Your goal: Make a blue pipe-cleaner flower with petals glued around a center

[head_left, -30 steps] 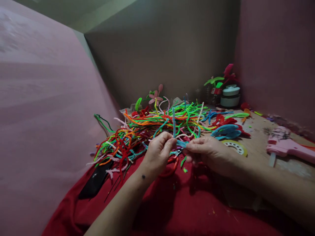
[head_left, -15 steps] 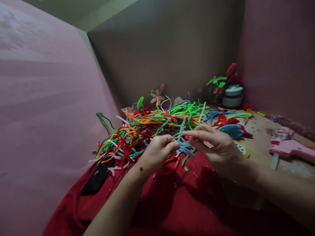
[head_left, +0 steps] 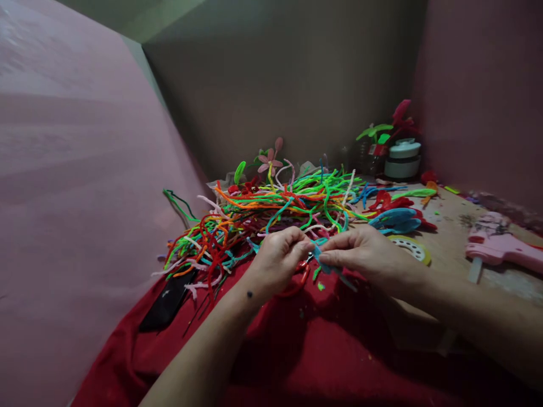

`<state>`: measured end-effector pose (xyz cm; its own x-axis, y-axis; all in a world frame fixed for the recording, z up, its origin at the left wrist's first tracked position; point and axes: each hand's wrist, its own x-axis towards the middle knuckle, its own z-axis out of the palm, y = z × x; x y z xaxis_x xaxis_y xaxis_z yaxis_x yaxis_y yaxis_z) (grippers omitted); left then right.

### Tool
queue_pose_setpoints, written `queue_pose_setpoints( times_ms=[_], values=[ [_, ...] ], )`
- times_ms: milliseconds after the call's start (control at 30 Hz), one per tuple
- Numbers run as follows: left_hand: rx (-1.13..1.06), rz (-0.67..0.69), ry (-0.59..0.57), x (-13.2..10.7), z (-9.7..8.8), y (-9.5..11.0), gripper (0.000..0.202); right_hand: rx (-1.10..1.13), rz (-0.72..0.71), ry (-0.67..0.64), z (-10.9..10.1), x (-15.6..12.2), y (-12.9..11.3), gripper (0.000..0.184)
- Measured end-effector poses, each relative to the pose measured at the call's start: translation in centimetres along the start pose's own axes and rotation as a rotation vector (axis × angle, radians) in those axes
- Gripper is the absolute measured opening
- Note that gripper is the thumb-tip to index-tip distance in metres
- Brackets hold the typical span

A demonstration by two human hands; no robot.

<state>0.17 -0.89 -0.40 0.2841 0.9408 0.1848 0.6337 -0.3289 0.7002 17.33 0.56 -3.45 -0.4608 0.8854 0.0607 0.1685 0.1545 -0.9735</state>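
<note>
A light-blue pipe cleaner (head_left: 324, 265) is pinched between my two hands, bent, with a loose end trailing to the lower right. My left hand (head_left: 282, 254) grips it from the left, thumb against the curled fingers. From the other side my right hand (head_left: 365, 249) pinches it between thumb and fingertips. Just below the hands, red-handled scissors (head_left: 299, 284) lie partly hidden on the red cloth (head_left: 314, 350). Behind them spreads a big tangled heap of many-coloured pipe cleaners (head_left: 275, 200).
On the right are a pink glue gun (head_left: 503, 251), a yellow tape roll (head_left: 411, 249) and blue looped petals (head_left: 394, 219). A dark phone (head_left: 167, 302) lies at left. At the back stand a pink pipe-cleaner flower (head_left: 270, 161) and a lidded container (head_left: 403, 158).
My right hand has closed on the pipe cleaner. Its upright end has been folded down and now points to the lower right. My left hand keeps its grip.
</note>
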Motion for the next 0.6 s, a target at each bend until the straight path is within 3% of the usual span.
queue_pose_setpoints(
  times_ms=[133, 233, 433, 600],
  values=[
    [0.016, 0.082, 0.082, -0.07, 0.22, 0.21, 0.016, 0.075, 0.052, -0.002, 0.01, 0.20, 0.17, 0.021],
    [0.019, 0.124, 0.147, -0.15, 0.07, 0.53, 0.015, 0.038, 0.011, 0.047, 0.04, 0.17, 0.06, 0.019],
    [-0.374, -0.117, -0.011, -0.31, 0.10, 1.00, 0.019, 0.026, -0.103, 0.074, 0.33, -0.08, 0.03, 0.016],
    [-0.399, -0.133, 0.025, -0.23, 0.83, 0.67, 0.014, 0.145, -0.081, 0.060, 0.81, 0.04, 0.82, 0.017]
  ],
)
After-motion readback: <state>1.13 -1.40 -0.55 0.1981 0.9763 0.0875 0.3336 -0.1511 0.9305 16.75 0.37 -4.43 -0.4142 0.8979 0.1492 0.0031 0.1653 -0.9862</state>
